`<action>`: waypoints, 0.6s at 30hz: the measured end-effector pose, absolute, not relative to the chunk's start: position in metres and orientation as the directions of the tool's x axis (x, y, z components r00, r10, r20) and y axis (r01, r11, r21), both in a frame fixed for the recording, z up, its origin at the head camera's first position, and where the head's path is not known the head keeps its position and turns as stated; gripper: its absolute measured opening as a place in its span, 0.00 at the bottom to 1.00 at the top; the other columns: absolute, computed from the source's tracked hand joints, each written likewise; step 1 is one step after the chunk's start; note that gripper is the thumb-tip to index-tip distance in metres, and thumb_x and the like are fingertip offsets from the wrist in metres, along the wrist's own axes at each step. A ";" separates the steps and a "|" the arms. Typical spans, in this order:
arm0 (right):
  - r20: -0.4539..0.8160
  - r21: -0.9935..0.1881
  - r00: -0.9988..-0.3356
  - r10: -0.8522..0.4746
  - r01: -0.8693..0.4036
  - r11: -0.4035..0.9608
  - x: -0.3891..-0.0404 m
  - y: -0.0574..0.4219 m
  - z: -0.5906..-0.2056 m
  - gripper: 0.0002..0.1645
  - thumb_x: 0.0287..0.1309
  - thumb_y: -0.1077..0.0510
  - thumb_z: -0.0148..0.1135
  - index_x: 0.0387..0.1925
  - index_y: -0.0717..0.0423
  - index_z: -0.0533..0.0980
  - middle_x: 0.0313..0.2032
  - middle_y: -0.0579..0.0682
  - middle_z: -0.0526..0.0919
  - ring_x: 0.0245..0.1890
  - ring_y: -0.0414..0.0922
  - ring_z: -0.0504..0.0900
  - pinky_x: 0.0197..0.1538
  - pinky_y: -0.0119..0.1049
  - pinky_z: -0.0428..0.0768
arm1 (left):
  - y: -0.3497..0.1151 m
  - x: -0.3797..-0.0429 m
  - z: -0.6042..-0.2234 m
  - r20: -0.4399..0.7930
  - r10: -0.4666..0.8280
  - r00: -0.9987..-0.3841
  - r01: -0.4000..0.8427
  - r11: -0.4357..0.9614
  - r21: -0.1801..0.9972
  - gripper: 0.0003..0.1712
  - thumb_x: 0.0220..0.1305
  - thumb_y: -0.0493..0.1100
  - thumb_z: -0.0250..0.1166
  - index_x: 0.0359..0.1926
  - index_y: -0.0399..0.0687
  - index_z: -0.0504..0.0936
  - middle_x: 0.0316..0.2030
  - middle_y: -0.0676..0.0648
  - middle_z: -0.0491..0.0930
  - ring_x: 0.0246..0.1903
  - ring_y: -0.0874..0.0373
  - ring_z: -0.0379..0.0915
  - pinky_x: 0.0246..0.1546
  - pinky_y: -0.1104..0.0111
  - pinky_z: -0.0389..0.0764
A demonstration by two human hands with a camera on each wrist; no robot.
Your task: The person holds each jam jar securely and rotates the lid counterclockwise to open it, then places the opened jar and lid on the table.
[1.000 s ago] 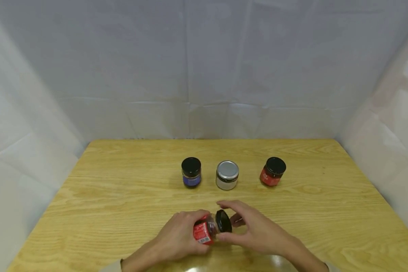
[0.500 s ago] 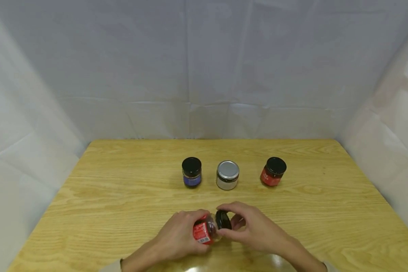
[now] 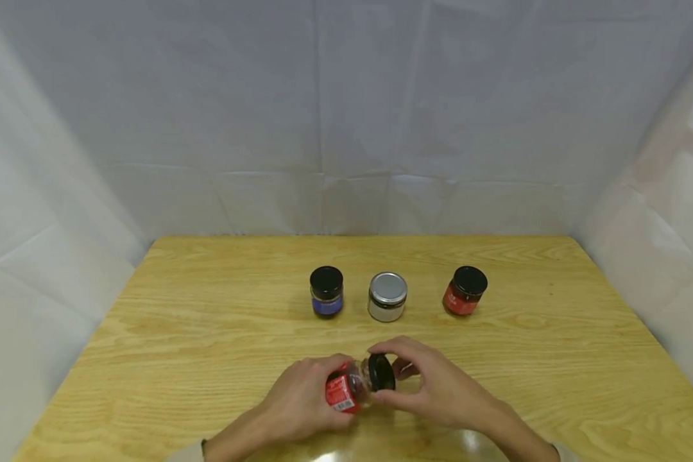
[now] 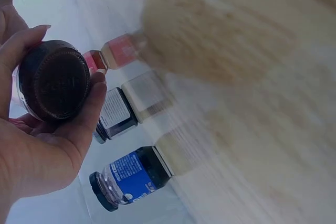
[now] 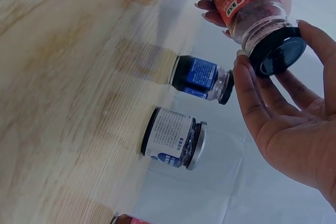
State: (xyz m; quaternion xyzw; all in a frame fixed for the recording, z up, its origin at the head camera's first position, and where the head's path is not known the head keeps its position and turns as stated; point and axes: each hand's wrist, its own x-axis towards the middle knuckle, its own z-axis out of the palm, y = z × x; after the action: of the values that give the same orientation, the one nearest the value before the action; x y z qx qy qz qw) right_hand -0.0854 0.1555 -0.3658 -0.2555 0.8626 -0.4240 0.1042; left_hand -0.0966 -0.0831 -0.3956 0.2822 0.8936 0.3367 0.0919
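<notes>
My left hand (image 3: 300, 399) grips a glass jar (image 3: 340, 393) with a red label, tipped on its side so that its mouth end points right. The left wrist view faces the dark round base (image 4: 59, 81) of this jar. On the mouth end is a black jar lid (image 3: 384, 373), also plain in the right wrist view, with clear glass neck (image 5: 262, 27) showing behind it. My right hand (image 3: 439, 388) holds the lid by its rim between thumb and fingertips, palm off the lid's flat top.
Farther back on the wooden table (image 3: 219, 301) stand three upright jars: a blue-labelled jar (image 3: 326, 305) with black lid, a white-labelled jar (image 3: 385, 310) with silver lid, and a red-labelled jar (image 3: 461, 303) with black lid. A pale curtain (image 3: 346, 115) hangs behind.
My right fingers closed in on the lid, then spread a little along its rim. The lid has shifted slightly up and right; the left hand keeps its grip on the jar.
</notes>
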 end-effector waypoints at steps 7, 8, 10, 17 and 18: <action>0.067 -0.775 -0.842 -0.535 -0.381 0.504 -0.087 0.158 -0.366 0.31 0.56 0.39 0.64 0.60 0.42 0.70 0.54 0.36 0.73 0.45 0.37 0.76 0.49 0.35 0.77 | -0.088 -0.098 -0.399 0.004 0.529 -0.849 0.391 0.621 0.680 0.31 0.40 0.52 0.75 0.49 0.54 0.77 0.31 0.61 0.76 0.28 0.68 0.71 0.28 0.73 0.73; 0.066 -0.777 -0.840 -0.538 -0.381 0.500 -0.087 0.158 -0.366 0.31 0.56 0.39 0.64 0.60 0.42 0.70 0.54 0.36 0.73 0.46 0.37 0.76 0.49 0.35 0.77 | -0.089 -0.098 -0.400 0.003 0.523 -0.852 0.384 0.622 0.683 0.31 0.40 0.52 0.75 0.49 0.54 0.77 0.31 0.61 0.76 0.29 0.68 0.71 0.28 0.73 0.73; 0.065 -0.782 -0.839 -0.541 -0.379 0.495 -0.088 0.158 -0.365 0.31 0.56 0.40 0.65 0.60 0.41 0.70 0.54 0.36 0.73 0.47 0.37 0.76 0.49 0.35 0.77 | -0.091 -0.099 -0.400 0.005 0.511 -0.860 0.376 0.625 0.685 0.30 0.41 0.52 0.74 0.48 0.55 0.77 0.30 0.61 0.75 0.28 0.68 0.71 0.28 0.73 0.74; 0.040 -0.797 -0.850 -0.526 -0.345 0.496 -0.087 0.157 -0.364 0.31 0.57 0.43 0.65 0.62 0.36 0.68 0.56 0.35 0.72 0.47 0.37 0.77 0.50 0.36 0.77 | -0.100 -0.104 -0.394 0.008 0.469 -0.883 0.345 0.638 0.688 0.31 0.39 0.51 0.75 0.48 0.57 0.76 0.29 0.61 0.75 0.27 0.66 0.71 0.26 0.72 0.74; 0.038 -0.797 -0.851 -0.524 -0.342 0.498 -0.087 0.156 -0.364 0.31 0.57 0.44 0.65 0.62 0.36 0.68 0.56 0.35 0.72 0.47 0.37 0.77 0.50 0.36 0.77 | -0.101 -0.105 -0.393 0.010 0.461 -0.887 0.342 0.642 0.686 0.31 0.39 0.51 0.75 0.48 0.57 0.76 0.29 0.61 0.76 0.27 0.66 0.71 0.27 0.72 0.74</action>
State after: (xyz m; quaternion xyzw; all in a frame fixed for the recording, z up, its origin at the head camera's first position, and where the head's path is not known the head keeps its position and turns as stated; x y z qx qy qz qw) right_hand -0.0873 0.1565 -0.3643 -0.2520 0.8592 -0.4328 0.1051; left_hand -0.1051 -0.1013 -0.3932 0.2225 0.9024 0.3597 0.0830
